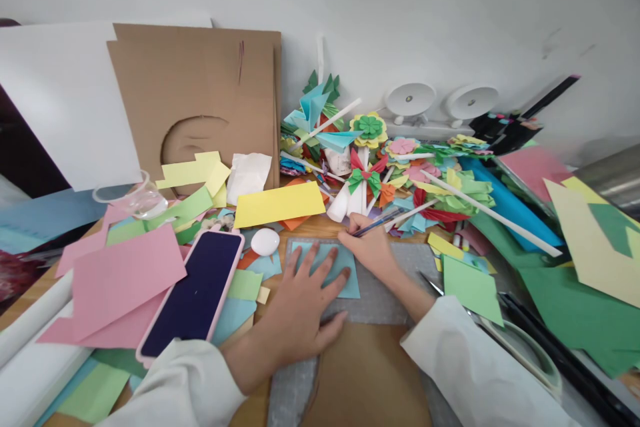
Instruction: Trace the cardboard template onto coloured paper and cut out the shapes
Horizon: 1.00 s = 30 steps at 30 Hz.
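My left hand [305,297] lies flat with its fingers spread over a light blue sheet of paper [347,274]. The sheet rests on a grey cutting mat [387,307]. Just above the sheet's upper right corner, my right hand [373,247] has its fingers closed around a slim pen [380,222], which slants up to the right. Its tip is hidden by the fingers. A piece of brown cardboard [373,377] covers the near part of the mat.
Paper flowers [370,127] and white paper sticks [493,214] pile up at the back. A phone [195,294] and pink paper [125,280] lie left. On the right are scissors [530,354] and green paper [473,287]. Cardboard sheets [200,80] lean on the wall.
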Available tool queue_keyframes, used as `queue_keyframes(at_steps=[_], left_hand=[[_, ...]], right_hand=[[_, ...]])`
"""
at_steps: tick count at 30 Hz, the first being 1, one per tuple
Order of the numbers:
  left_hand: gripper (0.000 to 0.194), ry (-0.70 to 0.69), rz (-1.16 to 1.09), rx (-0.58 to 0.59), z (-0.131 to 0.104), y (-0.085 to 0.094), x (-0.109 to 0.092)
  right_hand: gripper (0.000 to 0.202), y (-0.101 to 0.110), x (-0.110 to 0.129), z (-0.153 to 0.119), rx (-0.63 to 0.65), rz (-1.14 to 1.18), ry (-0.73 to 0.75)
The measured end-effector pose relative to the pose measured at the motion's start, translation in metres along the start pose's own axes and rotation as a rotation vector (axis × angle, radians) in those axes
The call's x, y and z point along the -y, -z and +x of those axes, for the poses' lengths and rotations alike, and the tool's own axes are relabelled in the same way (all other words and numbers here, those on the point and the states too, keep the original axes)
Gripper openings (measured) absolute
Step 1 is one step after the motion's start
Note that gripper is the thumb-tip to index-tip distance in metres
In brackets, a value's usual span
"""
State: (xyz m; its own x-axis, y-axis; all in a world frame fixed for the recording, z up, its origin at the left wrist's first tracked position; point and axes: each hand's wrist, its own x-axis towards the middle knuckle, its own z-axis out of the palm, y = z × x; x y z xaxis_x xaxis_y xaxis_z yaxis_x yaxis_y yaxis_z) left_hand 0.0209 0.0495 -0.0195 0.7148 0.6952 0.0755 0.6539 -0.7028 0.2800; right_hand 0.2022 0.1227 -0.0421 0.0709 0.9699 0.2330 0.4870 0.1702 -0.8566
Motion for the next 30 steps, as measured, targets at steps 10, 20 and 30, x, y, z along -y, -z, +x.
queue_keyframes(at_steps=[10,20,30], left_hand=[[0.055,0.004,0.005,0.026,0.0005,0.0013,-0.0002],[0.055,0.001,0.018,0.032,0.0003,0.0006,0.0004],[0.055,0.001,0.038,0.034,0.0001,0.0032,-0.0015]], right_hand=[[0.024,-0.0006,-0.0009,0.0,0.003,0.002,0.016],[0.025,-0.0018,-0.0016,-0.0009,-0.001,0.016,0.018],[0.029,-0.0006,-0.0027,-0.0005,-0.065,0.09,0.006]])
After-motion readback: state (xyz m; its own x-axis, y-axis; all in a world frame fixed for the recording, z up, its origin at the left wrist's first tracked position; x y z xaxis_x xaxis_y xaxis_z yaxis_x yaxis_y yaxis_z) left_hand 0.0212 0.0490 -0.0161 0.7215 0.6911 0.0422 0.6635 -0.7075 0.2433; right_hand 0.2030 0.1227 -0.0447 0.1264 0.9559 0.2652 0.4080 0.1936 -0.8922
